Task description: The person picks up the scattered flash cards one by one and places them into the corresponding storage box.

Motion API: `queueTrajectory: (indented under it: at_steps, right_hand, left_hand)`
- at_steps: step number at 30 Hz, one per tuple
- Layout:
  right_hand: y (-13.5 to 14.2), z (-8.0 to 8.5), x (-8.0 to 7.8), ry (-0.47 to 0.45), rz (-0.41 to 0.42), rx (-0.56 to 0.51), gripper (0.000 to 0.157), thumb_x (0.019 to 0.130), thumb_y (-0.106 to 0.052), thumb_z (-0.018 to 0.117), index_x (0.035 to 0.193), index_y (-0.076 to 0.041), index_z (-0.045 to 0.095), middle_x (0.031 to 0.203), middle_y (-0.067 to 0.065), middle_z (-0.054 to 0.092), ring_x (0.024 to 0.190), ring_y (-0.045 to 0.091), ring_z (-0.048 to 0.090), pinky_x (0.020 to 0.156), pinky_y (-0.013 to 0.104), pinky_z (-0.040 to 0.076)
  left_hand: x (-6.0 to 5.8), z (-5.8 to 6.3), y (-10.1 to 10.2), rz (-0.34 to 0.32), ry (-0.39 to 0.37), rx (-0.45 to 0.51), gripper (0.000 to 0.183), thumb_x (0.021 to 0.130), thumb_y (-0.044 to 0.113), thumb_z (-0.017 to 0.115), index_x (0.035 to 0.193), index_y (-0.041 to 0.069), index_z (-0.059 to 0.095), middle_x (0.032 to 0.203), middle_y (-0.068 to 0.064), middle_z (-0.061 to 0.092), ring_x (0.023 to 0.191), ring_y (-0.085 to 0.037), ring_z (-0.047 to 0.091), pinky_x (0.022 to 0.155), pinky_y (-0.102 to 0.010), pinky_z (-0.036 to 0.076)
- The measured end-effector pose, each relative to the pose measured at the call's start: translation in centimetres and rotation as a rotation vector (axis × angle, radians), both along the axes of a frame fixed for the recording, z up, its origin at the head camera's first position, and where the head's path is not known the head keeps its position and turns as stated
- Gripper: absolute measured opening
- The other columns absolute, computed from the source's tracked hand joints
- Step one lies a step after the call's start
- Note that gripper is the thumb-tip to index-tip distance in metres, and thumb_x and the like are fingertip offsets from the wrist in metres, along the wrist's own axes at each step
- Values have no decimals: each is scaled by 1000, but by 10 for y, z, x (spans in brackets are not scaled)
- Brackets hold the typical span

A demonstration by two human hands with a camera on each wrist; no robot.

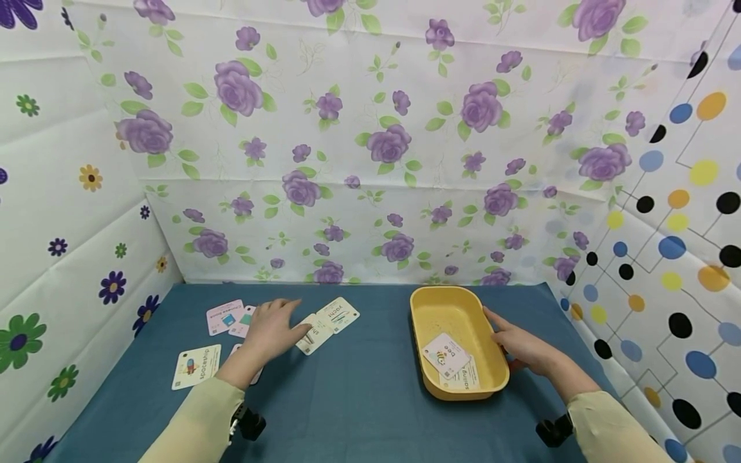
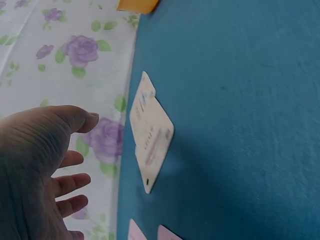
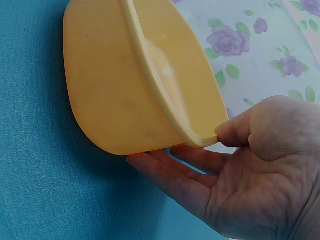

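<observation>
My left hand (image 1: 272, 331) hovers over the left part of the table with fingers loosely spread and nothing in them. Just beyond its thumb lie a ship card (image 2: 152, 140) and a yacht card (image 1: 338, 314), overlapping at their edges. My right hand (image 3: 270, 150) grips the yellow plastic tub (image 1: 502, 386) at its right side, thumb on the rim and fingers under the outer wall. In the right wrist view the tub appears tilted. Inside it a bee card (image 1: 444, 355) lies partly over a sailing card (image 1: 469, 378).
Left of my left hand are a spaceship card (image 1: 197, 366) and a pink card (image 1: 223, 317). Another card (image 1: 240, 326) and one more card (image 1: 256, 378) are partly covered by my hand and forearm. Patterned cloth walls (image 1: 388, 212) border the blue tabletop (image 1: 359, 411).
</observation>
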State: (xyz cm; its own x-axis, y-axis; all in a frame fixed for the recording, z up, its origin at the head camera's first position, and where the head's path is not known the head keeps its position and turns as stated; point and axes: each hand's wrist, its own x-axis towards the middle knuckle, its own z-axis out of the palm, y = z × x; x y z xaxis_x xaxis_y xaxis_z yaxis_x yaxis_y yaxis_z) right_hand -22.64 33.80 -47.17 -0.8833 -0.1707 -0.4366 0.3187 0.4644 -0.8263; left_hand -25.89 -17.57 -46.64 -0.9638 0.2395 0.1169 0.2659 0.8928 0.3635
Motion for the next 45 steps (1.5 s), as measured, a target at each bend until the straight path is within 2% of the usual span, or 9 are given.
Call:
queueTrajectory:
  at_steps: [8, 13, 22, 26, 35, 45]
  right_hand:
    - [1, -1, 0, 1, -1, 1, 75, 108, -14, 42, 166, -30, -4, 166, 29, 5, 112, 37, 62, 72, 52, 58]
    - [0, -1, 1, 0, -4, 0, 76, 107, -14, 42, 166, -30, -4, 165, 29, 7, 111, 36, 63, 73, 52, 58]
    - [0, 0, 2, 0, -4, 0, 76, 107, -14, 42, 166, -30, -3, 165, 29, 8, 114, 38, 62, 73, 52, 59]
    - [0, 0, 1, -3, -5, 4, 76, 107, -14, 42, 166, -31, -3, 166, 29, 6, 115, 39, 61, 73, 52, 59]
    - [-1, 1, 1, -1, -8, 6, 76, 107, -14, 42, 166, -31, -3, 165, 29, 7, 106, 34, 64, 72, 51, 59]
    - [-2, 3, 1, -1, -5, 10, 76, 106, -12, 41, 166, -29, -3, 166, 29, 5, 112, 37, 62, 73, 52, 59]
  left_hand:
    - [6, -13, -1, 32, -42, -72, 66, 97, 42, 68, 148, 4, 53, 146, -27, 49, 135, -52, 39, 111, -71, 22]
    - [9, -24, -2, 32, -34, -90, 64, 94, 44, 72, 143, 4, 58, 141, -26, 53, 133, -50, 42, 109, -72, 24]
    - [9, -36, -4, 41, -29, -102, 67, 91, 46, 75, 141, 4, 61, 138, -24, 54, 130, -49, 43, 110, -69, 25]
    - [8, -39, -4, 51, -27, -101, 68, 90, 48, 76, 139, 2, 62, 136, -24, 54, 128, -48, 43, 109, -68, 26]
    - [6, -44, -4, 70, -33, -95, 74, 89, 52, 75, 139, 0, 60, 138, -26, 52, 130, -50, 40, 111, -69, 22]
    - [6, -47, -5, 80, -33, -99, 75, 89, 55, 74, 139, -1, 61, 140, -26, 51, 132, -50, 39, 112, -70, 20]
